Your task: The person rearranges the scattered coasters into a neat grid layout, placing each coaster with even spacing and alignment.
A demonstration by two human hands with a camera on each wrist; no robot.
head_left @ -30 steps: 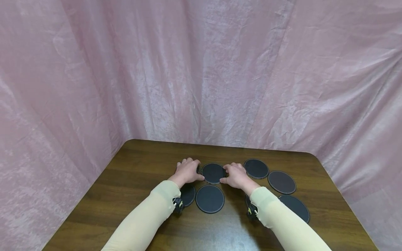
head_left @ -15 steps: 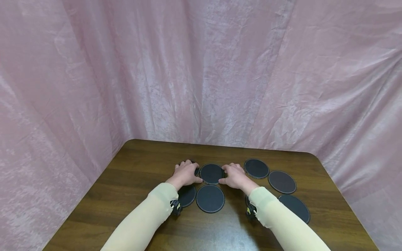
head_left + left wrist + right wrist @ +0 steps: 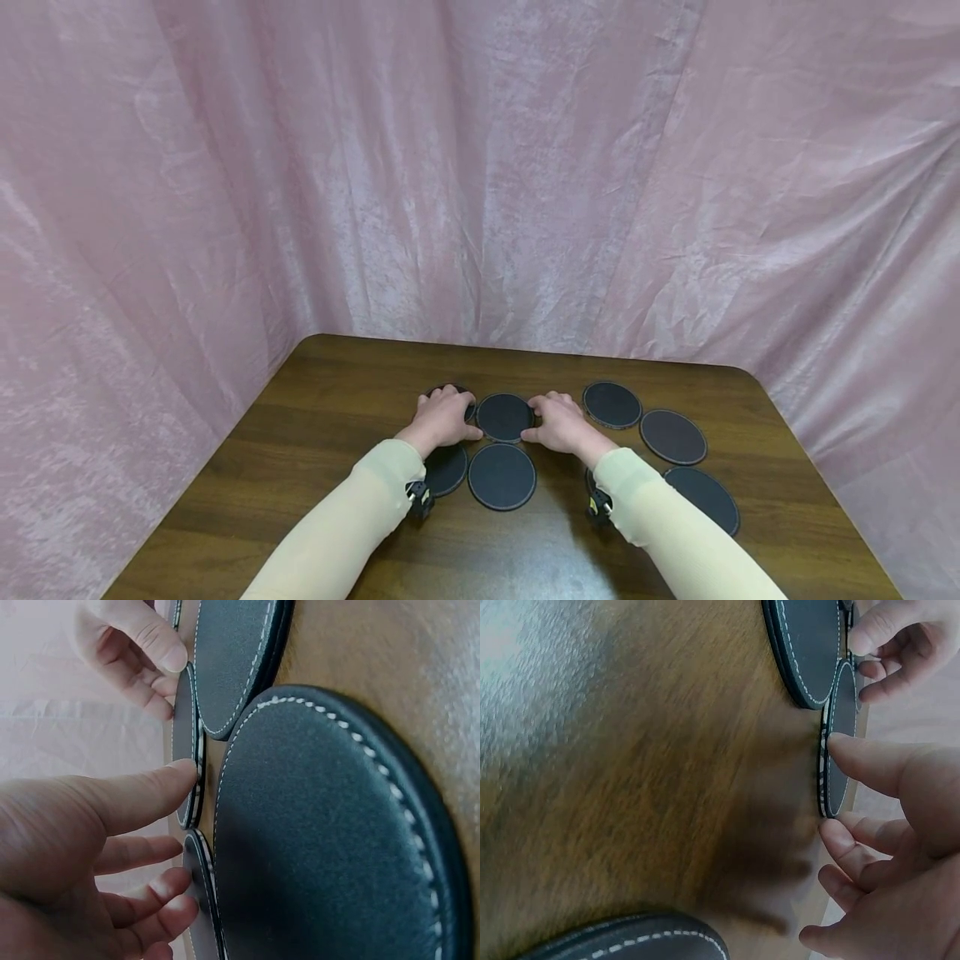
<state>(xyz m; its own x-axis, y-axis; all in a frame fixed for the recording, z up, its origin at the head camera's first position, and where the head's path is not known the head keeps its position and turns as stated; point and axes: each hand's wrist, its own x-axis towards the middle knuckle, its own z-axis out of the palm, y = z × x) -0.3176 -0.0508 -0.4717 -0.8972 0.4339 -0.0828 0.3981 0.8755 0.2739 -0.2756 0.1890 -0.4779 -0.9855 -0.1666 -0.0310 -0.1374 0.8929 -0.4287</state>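
Note:
Between my two hands a round black coaster [image 3: 506,418] with pale edge stitching lies flat on the wooden table. My left hand [image 3: 442,417] rests its thumb at that coaster's left edge, while its loosely bent fingers reach over another coaster [image 3: 470,411], mostly covered. On the other side, the thumb and index finger of my right hand [image 3: 561,423] touch the right edge. Two more coasters, the front-middle one [image 3: 502,477] and the front-left one [image 3: 447,471], lie nearer me, close against their neighbours. The right wrist view shows the right hand's other fingers [image 3: 840,889] spread loosely.
On the right lie more coasters: one at the back [image 3: 612,404], a browner one [image 3: 673,436] and one nearer me [image 3: 703,498]. Another is partly hidden beneath my right wrist. The table [image 3: 360,375] backs onto a pink curtain [image 3: 480,167].
The coaster between my hands has shifted slightly left, and both hands have moved a little left with it. In the last half second almost nothing has moved.

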